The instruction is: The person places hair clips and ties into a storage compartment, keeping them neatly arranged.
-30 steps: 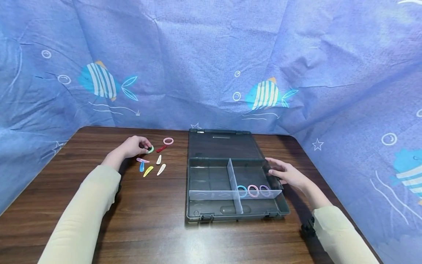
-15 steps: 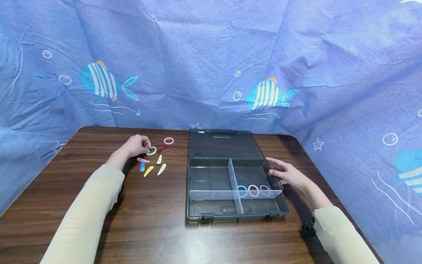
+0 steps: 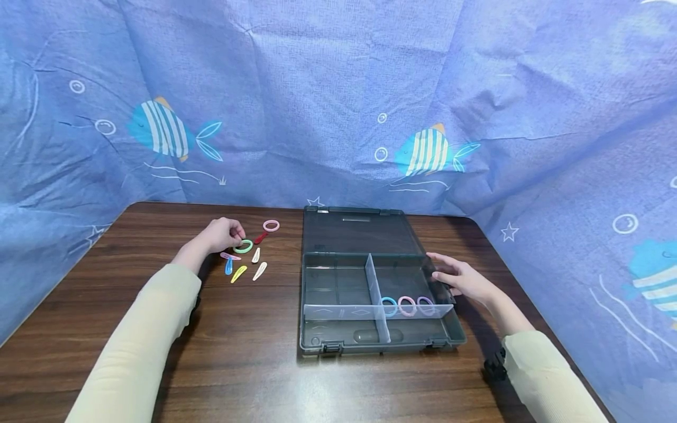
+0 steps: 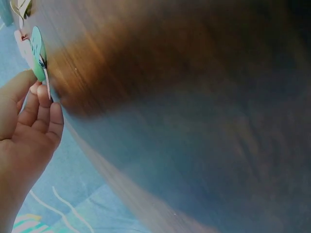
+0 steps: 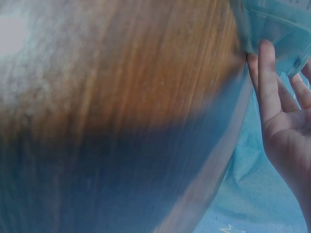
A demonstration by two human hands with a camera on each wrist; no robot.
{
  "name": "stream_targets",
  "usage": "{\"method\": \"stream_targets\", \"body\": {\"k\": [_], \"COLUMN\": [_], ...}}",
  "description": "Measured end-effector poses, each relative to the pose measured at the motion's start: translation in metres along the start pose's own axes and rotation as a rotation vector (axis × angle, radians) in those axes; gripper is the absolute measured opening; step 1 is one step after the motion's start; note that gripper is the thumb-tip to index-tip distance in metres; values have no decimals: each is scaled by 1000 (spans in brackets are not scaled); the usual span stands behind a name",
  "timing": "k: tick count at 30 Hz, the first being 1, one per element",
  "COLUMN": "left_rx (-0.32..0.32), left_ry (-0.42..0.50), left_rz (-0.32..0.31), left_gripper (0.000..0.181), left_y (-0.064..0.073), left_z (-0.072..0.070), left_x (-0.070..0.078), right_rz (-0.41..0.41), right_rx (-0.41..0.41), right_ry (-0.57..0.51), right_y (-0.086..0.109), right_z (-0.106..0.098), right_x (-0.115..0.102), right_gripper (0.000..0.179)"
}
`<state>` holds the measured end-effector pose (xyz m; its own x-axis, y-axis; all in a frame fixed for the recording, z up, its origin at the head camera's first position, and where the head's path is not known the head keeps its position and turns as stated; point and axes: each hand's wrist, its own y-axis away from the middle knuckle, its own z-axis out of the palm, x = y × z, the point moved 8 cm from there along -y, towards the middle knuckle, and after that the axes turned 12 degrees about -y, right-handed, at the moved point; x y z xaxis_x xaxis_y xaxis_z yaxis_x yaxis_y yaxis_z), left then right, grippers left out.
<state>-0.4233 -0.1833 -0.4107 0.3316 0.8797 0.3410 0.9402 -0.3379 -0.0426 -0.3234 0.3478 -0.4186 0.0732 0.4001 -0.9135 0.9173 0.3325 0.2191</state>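
Observation:
My left hand point(image 3: 221, 235) is at the back left of the table, fingertips curled at the edge of a light-green hair tie point(image 3: 243, 247). In the left wrist view, thumb and fingers pinch at the green hair tie point(image 4: 37, 68), with a thin, dark-tipped edge beside it. Around it lie a red hair clip point(image 3: 260, 238), a pink hair tie point(image 3: 271, 225), and pink, blue, yellow and cream hair clips. My right hand point(image 3: 465, 281) rests with extended fingers on the right side of an open grey box point(image 3: 319, 349). In the right wrist view, straight fingers touch the box wall.
Clear dividers point(image 3: 341, 312) split the box into compartments. A blue point(image 3: 388, 314), a pink point(image 3: 406, 314) and a purple hair tie point(image 3: 425, 312) stand against the divider in the back right compartment. The lid point(image 3: 354, 232) leans back. A blue fish-print cloth point(image 3: 296, 106) hangs behind the table.
The green hair tie, mostly hidden under my left hand before, now shows as a whole ring and has shifted slightly towards me. My left hand moved a little right. My right hand stayed put.

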Motion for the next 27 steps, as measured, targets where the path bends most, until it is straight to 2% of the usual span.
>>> {"method": "stream_targets", "body": {"k": [10, 20, 27], "left_rx": [-3, 43, 81], "left_ry": [42, 59, 71], "left_rz": [27, 68, 100], "left_gripper": [6, 10, 10], "left_y": [7, 8, 8], "left_z": [-4, -15, -26], "left_x": [8, 15, 30], "right_rz": [-11, -3, -8], "right_rx": [1, 2, -5], "right_ry": [5, -10, -18], "right_y": [0, 3, 3], "right_z": [1, 2, 3], "right_x": [1, -2, -3], "right_gripper": [62, 62, 61]}}
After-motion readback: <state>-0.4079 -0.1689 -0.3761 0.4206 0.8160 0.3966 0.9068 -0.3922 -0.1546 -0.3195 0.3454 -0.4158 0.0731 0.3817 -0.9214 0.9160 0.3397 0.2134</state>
